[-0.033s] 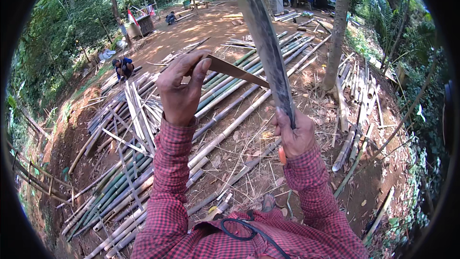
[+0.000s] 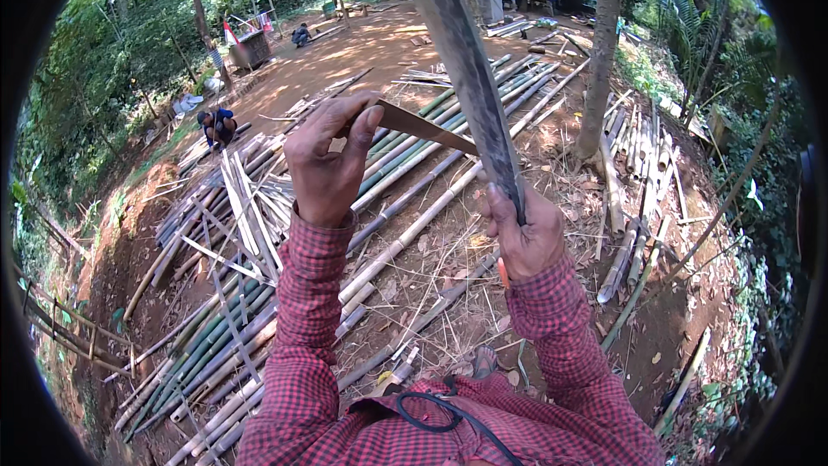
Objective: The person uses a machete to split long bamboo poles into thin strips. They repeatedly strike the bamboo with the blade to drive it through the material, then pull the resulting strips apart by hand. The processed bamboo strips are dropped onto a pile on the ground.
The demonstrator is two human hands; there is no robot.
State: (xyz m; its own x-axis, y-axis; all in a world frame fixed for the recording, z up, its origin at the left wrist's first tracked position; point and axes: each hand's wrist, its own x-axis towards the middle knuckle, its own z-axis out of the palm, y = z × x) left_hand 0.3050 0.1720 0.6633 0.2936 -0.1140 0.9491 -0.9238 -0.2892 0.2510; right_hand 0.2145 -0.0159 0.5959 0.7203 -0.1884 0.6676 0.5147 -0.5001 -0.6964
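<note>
Right hand (image 2: 528,237) gripping machete (image 2: 466,60) upright, centre frame; left hand (image 2: 326,164) fingers pinching bamboo strip (image 2: 423,128) against blade for shaving.

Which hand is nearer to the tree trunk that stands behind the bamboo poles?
The right hand is nearer. It grips the big blade just left of and below the tree trunk. The left hand, holding a thin bamboo strip, is farther to the left.

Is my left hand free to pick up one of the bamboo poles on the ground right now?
Probably not. The left hand is shut on a thin strip held against the blade, and the poles lie well below it on the ground.
</note>
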